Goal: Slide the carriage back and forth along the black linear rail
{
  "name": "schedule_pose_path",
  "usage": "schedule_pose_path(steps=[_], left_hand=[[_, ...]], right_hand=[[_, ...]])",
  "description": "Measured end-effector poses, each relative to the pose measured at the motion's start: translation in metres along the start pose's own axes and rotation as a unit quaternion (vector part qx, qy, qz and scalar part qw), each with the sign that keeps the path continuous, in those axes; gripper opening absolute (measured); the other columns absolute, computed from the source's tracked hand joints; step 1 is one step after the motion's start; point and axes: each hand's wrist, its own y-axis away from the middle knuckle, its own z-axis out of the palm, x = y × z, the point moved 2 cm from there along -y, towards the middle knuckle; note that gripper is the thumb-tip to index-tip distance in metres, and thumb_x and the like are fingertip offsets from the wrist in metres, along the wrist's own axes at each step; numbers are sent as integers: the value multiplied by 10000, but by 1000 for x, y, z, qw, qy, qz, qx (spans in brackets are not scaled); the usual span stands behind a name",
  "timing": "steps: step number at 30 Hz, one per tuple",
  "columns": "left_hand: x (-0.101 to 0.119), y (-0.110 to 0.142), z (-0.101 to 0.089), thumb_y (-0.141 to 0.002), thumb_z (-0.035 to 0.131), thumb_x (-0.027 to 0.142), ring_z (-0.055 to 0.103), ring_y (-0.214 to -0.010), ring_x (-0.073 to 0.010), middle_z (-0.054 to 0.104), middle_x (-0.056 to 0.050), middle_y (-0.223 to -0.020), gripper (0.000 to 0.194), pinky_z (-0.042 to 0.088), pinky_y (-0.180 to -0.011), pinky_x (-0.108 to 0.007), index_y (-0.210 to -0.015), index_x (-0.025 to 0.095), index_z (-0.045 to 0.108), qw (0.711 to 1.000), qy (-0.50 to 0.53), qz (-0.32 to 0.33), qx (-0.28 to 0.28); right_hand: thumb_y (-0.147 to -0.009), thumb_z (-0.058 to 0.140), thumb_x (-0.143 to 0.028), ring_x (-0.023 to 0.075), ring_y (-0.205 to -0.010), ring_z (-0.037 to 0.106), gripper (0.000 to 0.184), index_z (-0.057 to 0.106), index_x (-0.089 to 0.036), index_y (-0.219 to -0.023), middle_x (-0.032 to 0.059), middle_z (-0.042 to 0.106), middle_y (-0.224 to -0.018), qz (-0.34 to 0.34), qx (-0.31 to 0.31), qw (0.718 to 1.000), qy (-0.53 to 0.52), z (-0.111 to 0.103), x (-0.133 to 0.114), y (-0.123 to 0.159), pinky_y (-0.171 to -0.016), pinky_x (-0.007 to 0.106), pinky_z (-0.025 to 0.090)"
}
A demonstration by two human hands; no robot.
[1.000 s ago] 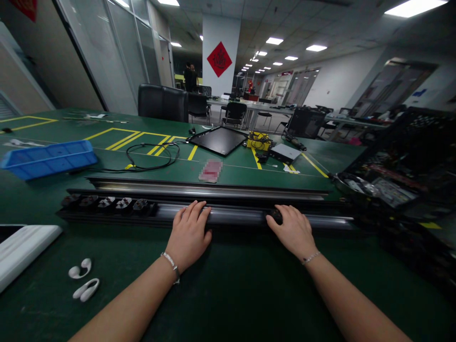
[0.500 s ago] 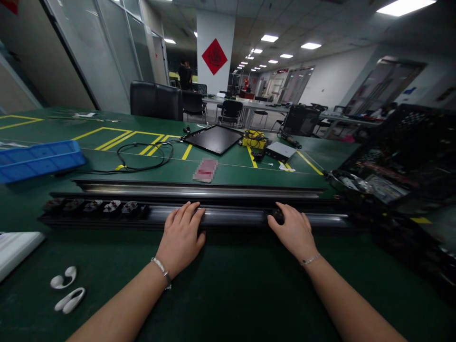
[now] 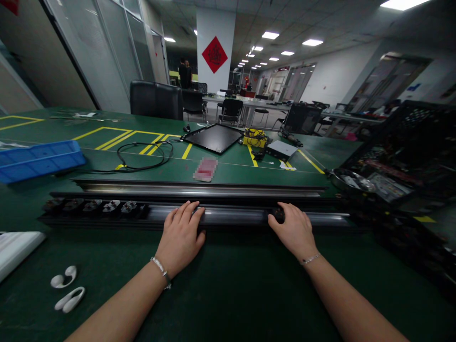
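A long black metal channel (image 3: 235, 216) lies crosswise before me, its inside shiny. Several black socket modules with metal contacts (image 3: 111, 206) fill its left end. My left hand (image 3: 183, 232) is laid over the middle of this channel, its fingers across the top and its thumb at the near side. Between thumb and fingers of my right hand (image 3: 294, 228) is a small dark part (image 3: 279, 215) at the channel; its shape is mostly hidden. Right behind, a second metal profile (image 3: 199, 190) runs parallel.
White earbuds (image 3: 70, 300) and a white box (image 3: 17, 251) lie at left, near a blue bin (image 3: 39, 160). Beyond the channel are a looped black cable (image 3: 142, 167), a pixelated card (image 3: 205, 169), a black panel (image 3: 215, 137) and a grey box (image 3: 282, 150). Dark equipment (image 3: 402, 161) stands right.
Both hands stay almost where they were on the channel. The view has shifted very slightly; nothing has been let go or taken up.
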Motion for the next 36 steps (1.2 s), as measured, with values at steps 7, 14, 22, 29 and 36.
schedule_pose_path(steps=[7,14,22,29,36], left_hand=[[0,0,0,-805,504,270,385,-1297,-280,485,-98,-1371,450,301,-1055,-481,-1246,181,500,1000,-8,0,-2],[-1,0,1,-809,499,268,384,-1299,-280,480,-97,-1375,449,300,-1058,-483,-1249,182,499,1000,-6,1,-3],[0,0,0,-802,504,264,394,-1292,-283,490,-107,-1367,443,311,-1049,-486,-1238,191,511,1000,-1,-1,1],[0,0,1,-794,516,260,396,-1292,-288,495,-101,-1362,447,318,-1042,-489,-1239,214,513,1000,11,0,7],[0,0,-1,-803,505,262,384,-1298,-285,483,-102,-1372,443,314,-1046,-483,-1240,188,507,1000,-3,-2,-7]], right_hand=[[-780,475,-425,282,-1160,495,500,554,-128,-1174,135,594,-1191,10,1,1000,1,-1,-2,0,-1011,462,331],[-775,469,-389,276,-1150,505,485,544,-132,-1180,127,600,-1181,12,1,1000,-11,-2,-1,-1,-1006,441,344],[-760,482,-379,271,-1092,541,471,556,-151,-1165,110,620,-1141,23,-11,999,-22,-3,6,-4,-984,436,364],[-760,478,-372,267,-1078,545,454,560,-161,-1153,105,624,-1127,23,-13,999,-29,-6,6,-5,-968,427,374],[-754,485,-353,261,-1073,550,451,565,-155,-1151,116,622,-1131,17,-13,999,-33,-5,9,-6,-956,421,391]])
